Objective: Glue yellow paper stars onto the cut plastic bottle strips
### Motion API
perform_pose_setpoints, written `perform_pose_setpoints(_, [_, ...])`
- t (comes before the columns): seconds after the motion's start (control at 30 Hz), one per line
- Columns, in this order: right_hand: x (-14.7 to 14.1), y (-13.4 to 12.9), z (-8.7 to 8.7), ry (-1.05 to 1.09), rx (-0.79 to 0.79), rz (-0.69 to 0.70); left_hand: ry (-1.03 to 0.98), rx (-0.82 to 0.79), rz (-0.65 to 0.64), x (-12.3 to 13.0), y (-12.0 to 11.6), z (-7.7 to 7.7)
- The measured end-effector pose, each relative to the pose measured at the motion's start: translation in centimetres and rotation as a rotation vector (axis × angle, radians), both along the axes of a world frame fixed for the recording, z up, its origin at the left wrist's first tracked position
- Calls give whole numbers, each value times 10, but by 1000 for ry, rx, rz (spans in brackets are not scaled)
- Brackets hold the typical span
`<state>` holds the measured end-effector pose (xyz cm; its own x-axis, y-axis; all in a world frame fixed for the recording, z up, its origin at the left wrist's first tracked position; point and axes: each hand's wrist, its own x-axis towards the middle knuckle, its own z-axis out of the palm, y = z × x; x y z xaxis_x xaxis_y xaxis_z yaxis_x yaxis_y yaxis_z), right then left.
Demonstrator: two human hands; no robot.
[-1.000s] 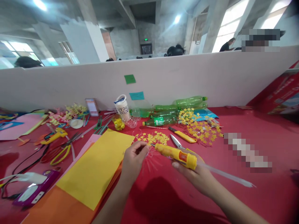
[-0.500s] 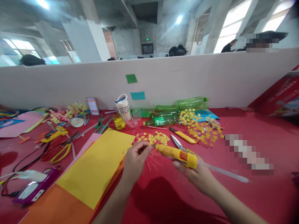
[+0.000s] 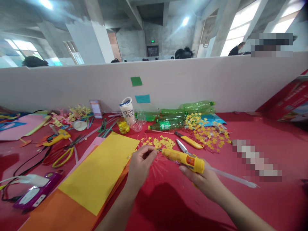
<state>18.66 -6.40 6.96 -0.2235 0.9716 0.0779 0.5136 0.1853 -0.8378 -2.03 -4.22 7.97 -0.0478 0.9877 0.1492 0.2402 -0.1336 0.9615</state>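
My right hand (image 3: 204, 183) is wrapped round the handle of a yellow hot glue gun (image 3: 180, 158), and a long clear glue stick (image 3: 234, 178) sticks out of its back end. The nozzle points left, right at the fingertips of my left hand (image 3: 141, 165). Thumb and index finger of that hand are pinched together; whatever is between them is too small or hidden to make out. Just beyond the hands lies a pile of small yellow stars (image 3: 161, 141). Scissors (image 3: 182, 146) lie partly hidden behind the glue gun.
Yellow paper (image 3: 101, 170) lies on orange sheets at left, near a purple power strip (image 3: 38, 192), yellow-handled scissors (image 3: 64, 157) and a second glue gun (image 3: 57, 137). Behind are a white cup (image 3: 127, 112), green bottles (image 3: 166, 124), a yellow cutter (image 3: 192, 141) and a partition (image 3: 192, 80).
Hardly anything differs. Both hands and the glue gun appear shifted very slightly right along with the whole view; the nozzle stays at my left fingertips.
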Motion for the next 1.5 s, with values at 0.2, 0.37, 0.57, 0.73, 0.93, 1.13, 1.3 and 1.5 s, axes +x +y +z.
perform_pose_setpoints(0.2, [0, 1, 0, 20, -21, -4, -14, -2, -2, 0, 1, -1])
perform_pose_setpoints(0.37, [-1, 1, 2, 28, -36, 13, -31, 2, 5, 0, 0, -1])
perform_pose_setpoints(0.57, [-2, 2, 3, 50, -28, 22, -31, -3, -2, 0, 1, -1])
perform_pose_setpoints(0.73, [-2, 2, 4, 61, -30, 31, -23, 0, -3, 0, 1, -2])
perform_pose_setpoints(0.93, [0, 2, 0, 22, -8, 34, 57, 62, 9, -1, 1, -3])
perform_pose_setpoints(1.13, [6, 7, 4, -138, 150, 14, 240, 270, -31, -5, -3, 0])
perform_pose_setpoints(1.3, [29, 17, 11, -311, 234, 220, 71, 107, -65, -15, -4, 6])
perform_pose_setpoints(1.5, [57, 29, -35, -494, 129, 309, -149, -162, -101, -23, -1, 0])
